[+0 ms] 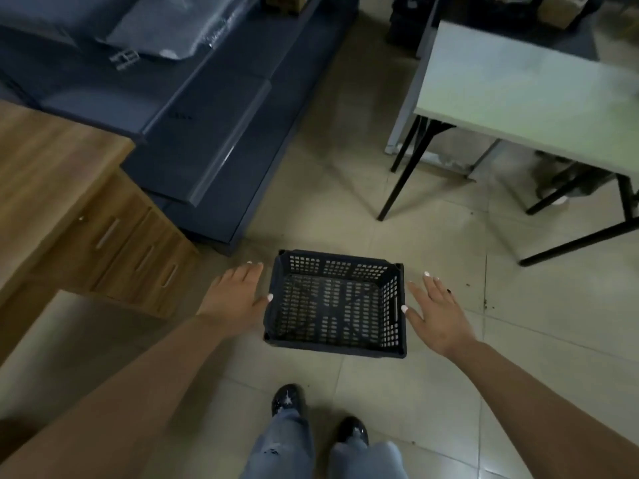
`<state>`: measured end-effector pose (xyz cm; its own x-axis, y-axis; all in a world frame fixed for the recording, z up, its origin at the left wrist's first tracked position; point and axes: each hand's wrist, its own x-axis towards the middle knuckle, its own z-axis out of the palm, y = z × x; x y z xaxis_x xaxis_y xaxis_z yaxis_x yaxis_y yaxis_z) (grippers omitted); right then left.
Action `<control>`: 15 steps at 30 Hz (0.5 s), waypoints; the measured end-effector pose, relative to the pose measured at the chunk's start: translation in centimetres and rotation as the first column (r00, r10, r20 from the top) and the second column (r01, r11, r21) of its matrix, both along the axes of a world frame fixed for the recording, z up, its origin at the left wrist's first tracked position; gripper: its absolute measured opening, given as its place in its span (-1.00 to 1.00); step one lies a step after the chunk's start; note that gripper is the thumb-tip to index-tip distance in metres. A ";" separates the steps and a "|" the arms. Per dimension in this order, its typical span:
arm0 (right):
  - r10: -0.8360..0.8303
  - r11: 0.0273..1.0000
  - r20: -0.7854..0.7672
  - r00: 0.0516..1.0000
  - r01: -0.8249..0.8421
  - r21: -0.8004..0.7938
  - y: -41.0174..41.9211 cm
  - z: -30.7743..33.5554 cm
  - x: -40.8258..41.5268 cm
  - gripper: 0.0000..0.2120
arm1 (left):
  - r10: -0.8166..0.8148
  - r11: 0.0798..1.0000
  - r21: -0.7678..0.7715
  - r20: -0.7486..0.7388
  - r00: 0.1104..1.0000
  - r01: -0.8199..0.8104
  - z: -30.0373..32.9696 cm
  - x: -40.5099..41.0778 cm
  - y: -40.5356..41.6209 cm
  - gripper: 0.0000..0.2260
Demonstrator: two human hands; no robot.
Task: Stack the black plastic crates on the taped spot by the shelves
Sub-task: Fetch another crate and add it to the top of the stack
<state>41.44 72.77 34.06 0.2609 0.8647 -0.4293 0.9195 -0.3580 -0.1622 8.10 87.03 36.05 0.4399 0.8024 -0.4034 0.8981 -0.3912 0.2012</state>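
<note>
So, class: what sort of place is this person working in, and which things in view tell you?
Probably an office storeroom or workroom. Dark metal shelving holds plastic-wrapped goods, a wooden drawer unit and a folding table stand on the tiled floor, and a black plastic crate sits between them.

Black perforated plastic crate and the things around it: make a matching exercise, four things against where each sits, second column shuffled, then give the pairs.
Things:
1. black perforated plastic crate
2. left hand
3. wooden drawer cabinet with metal handles
4. pale table with black legs

Places:
A. upper right of the view
B. on the tiled floor, between both hands
C. open, beside the crate's left wall
D. left edge of the view, beside the dark blue shelves

Pairs: 1-B, 2-C, 3-D, 4-A

The right hand is open by the crate's right wall.
</note>
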 end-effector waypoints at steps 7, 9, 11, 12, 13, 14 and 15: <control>-0.068 0.990 0.005 0.998 0.068 -0.123 1.0 -9.2 1.9 -0.41 | 0.015 0.992 -0.121 -0.063 0.998 -0.023 -8.8 1.9 3.2 -0.38; -0.095 0.986 0.002 0.995 0.094 -0.138 1.1 -12.1 2.7 -0.42 | 0.017 0.989 -0.146 -0.070 0.997 -0.027 -11.9 2.6 3.6 -0.38; -0.117 0.982 -0.001 0.993 0.115 -0.149 1.3 -15.2 3.6 -0.41 | 0.023 0.986 -0.163 -0.091 0.996 -0.038 -15.1 3.2 3.9 -0.38; -0.125 0.981 0.001 0.992 0.124 -0.152 1.3 -16.8 4.1 -0.40 | 0.024 0.985 -0.168 -0.097 0.995 -0.040 -16.8 3.7 4.0 -0.37; -0.133 0.979 0.004 0.991 0.132 -0.158 1.4 -18.4 4.7 -0.40 | 0.023 0.985 -0.170 -0.098 0.995 -0.040 -18.4 4.3 4.3 -0.37; -0.141 0.976 0.006 0.990 0.140 -0.165 1.4 -20.0 5.3 -0.40 | 0.023 0.985 -0.167 -0.098 0.995 -0.039 -20.0 5.0 4.6 -0.37; -0.147 0.974 0.009 0.989 0.146 -0.174 1.5 -21.6 5.9 -0.40 | 0.024 0.986 -0.159 -0.102 0.995 -0.040 -21.5 5.5 4.8 -0.37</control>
<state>47.38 74.29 12.44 0.3776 0.7294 -0.5704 0.8544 -0.5119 -0.0890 13.64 91.86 14.60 0.3662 0.7369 -0.5682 0.9283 -0.3314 0.1684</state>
